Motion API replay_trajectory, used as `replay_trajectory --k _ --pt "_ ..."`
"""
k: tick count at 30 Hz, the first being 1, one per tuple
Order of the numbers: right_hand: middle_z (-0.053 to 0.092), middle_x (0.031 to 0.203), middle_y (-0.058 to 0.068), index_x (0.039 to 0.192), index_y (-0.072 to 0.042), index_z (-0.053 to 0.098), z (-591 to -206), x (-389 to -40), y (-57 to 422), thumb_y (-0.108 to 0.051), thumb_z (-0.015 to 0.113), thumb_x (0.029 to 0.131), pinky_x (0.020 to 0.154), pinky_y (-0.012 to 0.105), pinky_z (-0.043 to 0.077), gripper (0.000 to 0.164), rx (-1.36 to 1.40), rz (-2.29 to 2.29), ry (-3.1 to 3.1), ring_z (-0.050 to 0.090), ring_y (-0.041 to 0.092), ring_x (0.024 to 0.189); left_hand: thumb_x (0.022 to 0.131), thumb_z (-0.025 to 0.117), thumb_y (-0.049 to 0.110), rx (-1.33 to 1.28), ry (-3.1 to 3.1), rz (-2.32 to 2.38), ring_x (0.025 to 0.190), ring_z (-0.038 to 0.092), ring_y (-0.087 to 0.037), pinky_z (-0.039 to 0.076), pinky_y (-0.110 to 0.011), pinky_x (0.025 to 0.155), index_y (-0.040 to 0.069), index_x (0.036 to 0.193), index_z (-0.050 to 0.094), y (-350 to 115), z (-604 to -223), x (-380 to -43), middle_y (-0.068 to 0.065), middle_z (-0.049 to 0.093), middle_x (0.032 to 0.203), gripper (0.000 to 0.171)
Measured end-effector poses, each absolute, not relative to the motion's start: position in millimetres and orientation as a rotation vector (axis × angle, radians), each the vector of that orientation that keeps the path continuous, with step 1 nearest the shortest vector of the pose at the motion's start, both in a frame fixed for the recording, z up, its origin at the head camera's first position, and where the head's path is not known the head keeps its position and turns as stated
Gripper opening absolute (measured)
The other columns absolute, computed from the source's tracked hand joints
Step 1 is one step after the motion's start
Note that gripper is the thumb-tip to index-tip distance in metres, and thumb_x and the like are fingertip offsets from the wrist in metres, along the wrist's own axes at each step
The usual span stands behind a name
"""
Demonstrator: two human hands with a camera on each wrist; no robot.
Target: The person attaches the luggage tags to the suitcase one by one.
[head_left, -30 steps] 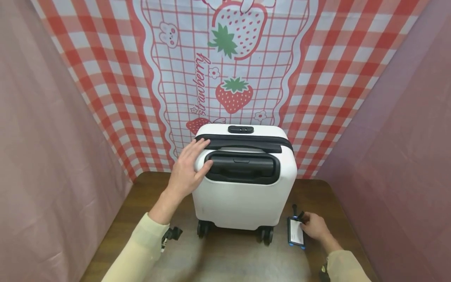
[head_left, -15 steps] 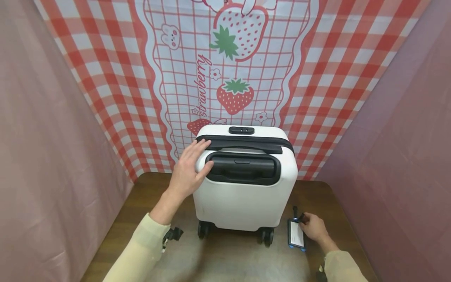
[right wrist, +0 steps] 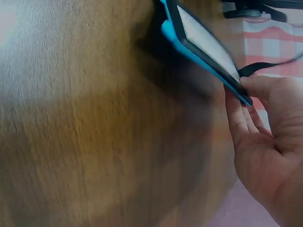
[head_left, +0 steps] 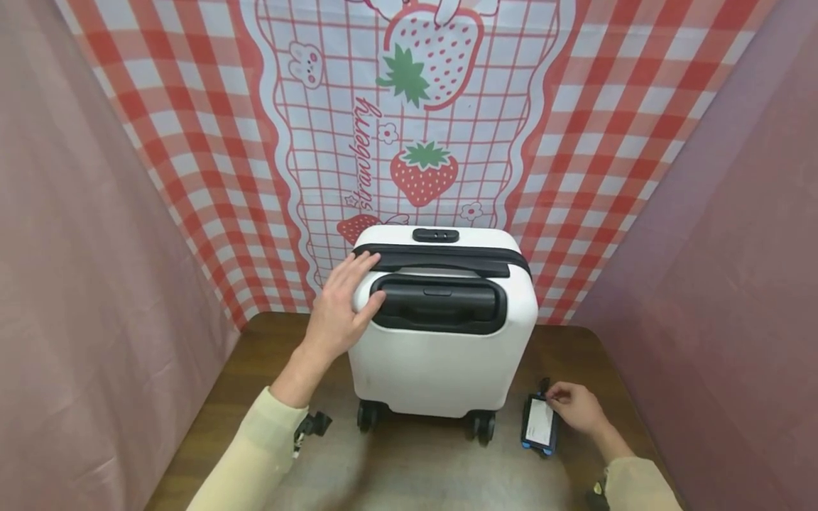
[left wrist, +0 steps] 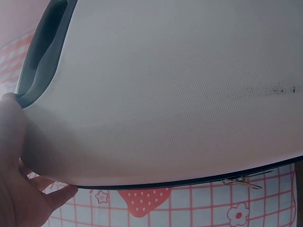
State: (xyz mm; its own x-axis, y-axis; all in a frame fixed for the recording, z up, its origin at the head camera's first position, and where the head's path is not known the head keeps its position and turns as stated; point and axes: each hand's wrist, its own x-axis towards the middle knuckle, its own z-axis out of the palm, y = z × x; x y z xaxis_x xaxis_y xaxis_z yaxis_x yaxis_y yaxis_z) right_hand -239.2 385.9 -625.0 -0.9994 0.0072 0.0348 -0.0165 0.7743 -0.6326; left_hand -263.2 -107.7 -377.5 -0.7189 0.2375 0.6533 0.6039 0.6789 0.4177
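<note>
A white hard-shell suitcase (head_left: 434, 369) stands upright on its wheels, with a black handle recess on its near face. My left hand (head_left: 336, 306) rests on its upper left corner, thumb at the recess edge and straight fingers across the zipper seam. In the left wrist view, the suitcase shell (left wrist: 165, 94) fills most of the frame, and fingertips meet the seam. Right of the suitcase, my right hand (head_left: 578, 408) pinches the strap end of a black-and-blue luggage tag (head_left: 540, 424) with a white card. The right wrist view shows the tag (right wrist: 208, 42) tilted, between thumb and fingers.
The brown wooden table (head_left: 275, 333) carries the suitcase. Behind it hangs a red-and-white checked strawberry cloth (head_left: 424, 128). Pink cloth walls (head_left: 96, 248) close in both sides. A black combination lock (head_left: 436, 235) sits on the suitcase top.
My right hand has shifted slightly right, and the luggage tag has turned a little with its strap drawn closer to the fingers. My left hand and the suitcase have not moved.
</note>
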Motion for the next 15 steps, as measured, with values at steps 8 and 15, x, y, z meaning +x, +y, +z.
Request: replay_trajectory --k 8,15 --pt "0.077 0.1 0.014 0.092 -0.005 0.069 -608.2 -233.6 384.8 -0.004 0.075 0.092 0.072 0.025 0.055 0.007 0.012 1.113 -2.849 0.078 0.03 0.095 0.101 0.07 0.038 -0.643 -2.324 -0.853 0.156 0.042 -0.04 0.041 -0.063 0.122 0.021 0.158 0.051 -107.1 -378.2 -264.1 -0.012 0.051 0.164 0.062" --pt "0.075 0.099 0.009 0.097 -0.007 0.068 -588.3 -228.0 379.2 0.001 0.073 0.095 0.076 0.021 0.059 0.01 0.101 1.109 -2.751 0.07 0.008 0.09 0.1 0.07 0.038 -0.641 -2.319 -0.853 0.157 0.041 -0.038 0.041 -0.063 0.122 0.021 0.158 0.051 -106.1 -380.3 -263.9 -0.012 0.051 0.164 0.063"
